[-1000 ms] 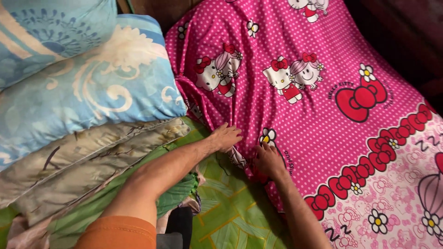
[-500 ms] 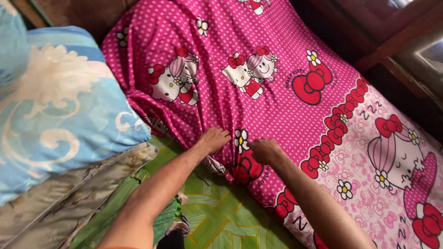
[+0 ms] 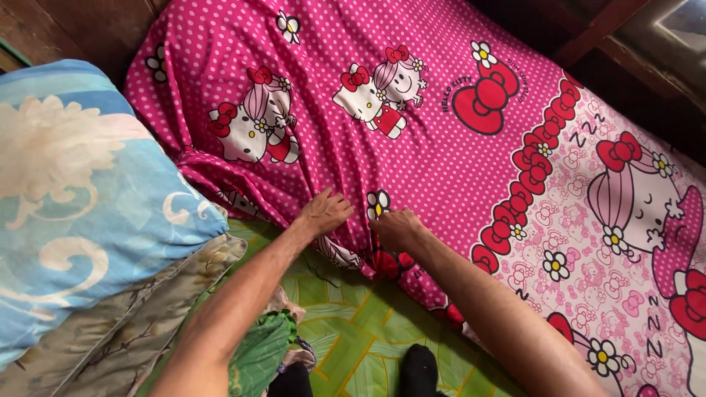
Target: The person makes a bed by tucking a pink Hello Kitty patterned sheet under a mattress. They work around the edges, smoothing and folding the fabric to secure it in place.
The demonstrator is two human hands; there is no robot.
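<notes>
- Since the earlier frame both hands stay at the same edge of the pink bed sheet (image 3: 441,140), while the view has swung so that more of the sheet shows beyond them and less of the pillows.
- Just under and ahead of the left hand (image 3: 326,212) lies the sheet's near edge, where the cloth bunches into folds over the side of the mattress.
- The left hand rests palm down on that bunched edge, fingers bent and pressed into the cloth; whether it pinches a fold cannot be told.
- Close beside it, to its right, the right hand (image 3: 398,229) is closed on a fold of the sheet, knuckles up, next to a small printed white flower.
- Both forearms reach forward from the bottom of the view, the left one from the lower left, the right one from the lower right, meeting almost at the edge.
- Beyond the hands the sheet spreads flat over the bed, dotted pink with cartoon cats and red bows.
- Left of the left arm a blue patterned pillow (image 3: 88,213) lies on a beige pillow (image 3: 110,331).
- Below the hands, nearer the person, a green patterned mat (image 3: 346,323) shows, with dark-socked feet (image 3: 419,371) on it.
</notes>
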